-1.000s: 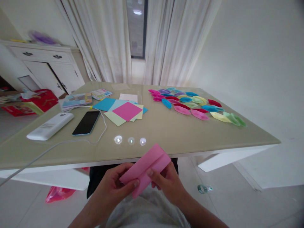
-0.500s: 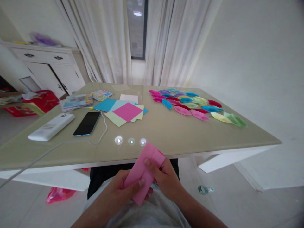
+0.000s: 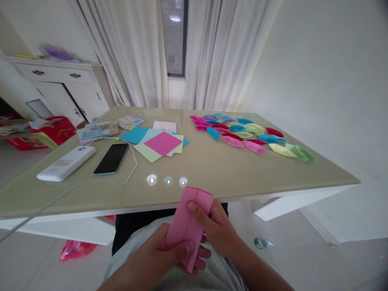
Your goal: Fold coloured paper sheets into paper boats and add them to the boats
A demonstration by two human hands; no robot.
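Over my lap, just in front of the table edge, is a folded sheet of pink paper (image 3: 185, 226), a long rectangle with a crease running lengthwise. My left hand (image 3: 165, 248) grips its lower end, thumb on top and fingertips showing from behind. At the upper right side, my right hand (image 3: 215, 224) pinches the paper, thumb pressed flat on its face and the other fingers mostly hidden beneath.
Colourful folded paper pieces (image 3: 233, 140) lie at the table's right. Loose square sheets (image 3: 163, 143) are fanned near the middle. A phone (image 3: 111, 159), a white power bank (image 3: 66, 163) with a cable, and booklets (image 3: 100, 130) lie left. Tape (image 3: 260, 243) is on the floor.
The pink paper has turned more upright and shifted slightly right and down. Its upper end now looks flat and even. Both hands have moved with it and keep their hold.
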